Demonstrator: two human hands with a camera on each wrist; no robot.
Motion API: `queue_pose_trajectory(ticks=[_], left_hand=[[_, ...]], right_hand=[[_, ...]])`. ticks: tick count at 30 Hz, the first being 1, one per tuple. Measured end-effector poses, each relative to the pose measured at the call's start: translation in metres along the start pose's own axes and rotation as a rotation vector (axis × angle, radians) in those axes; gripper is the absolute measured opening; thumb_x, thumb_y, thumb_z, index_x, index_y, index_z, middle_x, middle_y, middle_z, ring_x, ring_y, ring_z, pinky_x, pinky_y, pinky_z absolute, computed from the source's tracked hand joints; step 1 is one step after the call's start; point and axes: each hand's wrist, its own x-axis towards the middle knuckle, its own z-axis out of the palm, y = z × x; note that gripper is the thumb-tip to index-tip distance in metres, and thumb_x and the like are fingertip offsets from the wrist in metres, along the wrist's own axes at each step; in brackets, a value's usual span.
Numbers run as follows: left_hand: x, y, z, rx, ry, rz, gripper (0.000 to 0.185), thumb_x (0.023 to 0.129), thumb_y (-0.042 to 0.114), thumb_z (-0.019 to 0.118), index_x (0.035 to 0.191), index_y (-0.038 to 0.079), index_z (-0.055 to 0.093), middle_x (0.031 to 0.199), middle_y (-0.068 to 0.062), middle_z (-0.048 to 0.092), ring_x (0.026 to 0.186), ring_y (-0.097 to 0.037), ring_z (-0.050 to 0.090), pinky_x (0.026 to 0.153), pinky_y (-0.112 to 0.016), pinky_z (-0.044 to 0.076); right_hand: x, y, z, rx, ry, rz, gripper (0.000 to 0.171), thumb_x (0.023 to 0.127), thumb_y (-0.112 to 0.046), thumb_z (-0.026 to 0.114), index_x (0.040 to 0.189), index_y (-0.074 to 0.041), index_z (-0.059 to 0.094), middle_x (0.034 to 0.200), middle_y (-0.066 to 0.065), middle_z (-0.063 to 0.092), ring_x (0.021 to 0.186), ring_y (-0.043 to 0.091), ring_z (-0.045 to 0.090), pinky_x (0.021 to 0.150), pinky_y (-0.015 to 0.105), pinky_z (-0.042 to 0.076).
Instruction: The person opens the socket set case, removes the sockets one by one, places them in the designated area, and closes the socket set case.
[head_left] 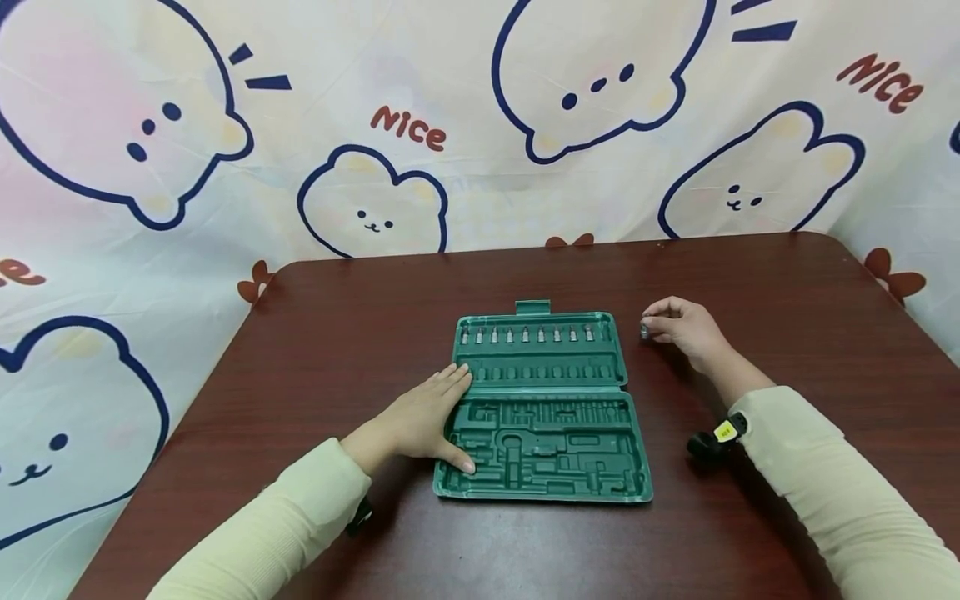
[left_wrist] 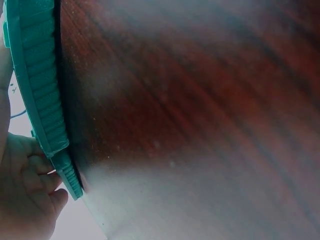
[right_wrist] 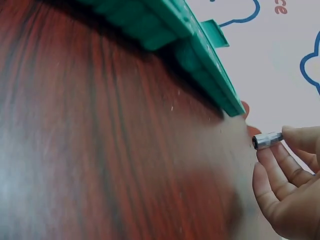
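A green plastic tool case (head_left: 540, 490) lies unfolded on the table, its moulded slots facing up. In its far half stands a row of several small metal sockets or bits (head_left: 541, 334); the near half shows bare recesses. My left hand (head_left: 426, 417) rests on the case's left edge, fingers spread and thumb over the near half. To the right of the far half, my right hand (head_left: 686, 329) pinches a small knurled silver socket (right_wrist: 267, 140) between thumb and fingertips. Its hollow end points away from the fingers in the right wrist view.
The dark red-brown wooden table (head_left: 337, 333) extends around the case on all sides. Behind it hangs a pale cloth (head_left: 472, 183) with cartoon bears. A black wrist device (head_left: 717, 439) with a yellow label is on the right wrist.
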Motion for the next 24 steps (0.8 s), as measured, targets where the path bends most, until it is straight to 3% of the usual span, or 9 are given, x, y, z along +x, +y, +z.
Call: queue_pose_trajectory(ticks=[9,19,24], left_hand=[[-0.001,0.000,0.001,0.012,0.011,0.009,0.117,0.054,0.073,0.056,0.138,0.002,0.016,0.142,-0.012,0.010,0.129,-0.023,0.005,0.102,-0.034,0.010],[-0.001,0.000,0.000,0.002,0.016,0.011,0.116,0.055,0.071,0.058,0.137,0.001,0.017,0.142,-0.012,0.011,0.129,-0.024,0.006,0.102,-0.034,0.010],[-0.002,0.000,-0.001,0.004,0.007,0.008,0.116,0.055,0.072,0.057,0.138,0.002,0.016,0.142,-0.012,0.010,0.129,-0.024,0.005,0.102,-0.034,0.009]], right_hand=[[-0.006,0.004,-0.009,-0.095,-0.041,0.046,0.029,0.085,-0.013,0.055,0.103,0.008,0.050,0.084,0.002,0.056,0.074,0.009,0.053,0.068,0.025,0.046],[0.004,0.001,-0.007,-0.211,-0.065,0.093,0.023,0.087,-0.013,0.049,0.101,0.006,0.050,0.085,0.008,0.056,0.077,0.018,0.052,0.066,0.028,0.045],[0.007,0.002,-0.004,-0.268,-0.061,0.072,0.021,0.087,-0.011,0.049,0.099,0.007,0.051,0.087,0.012,0.055,0.076,0.020,0.051,0.065,0.029,0.044]])
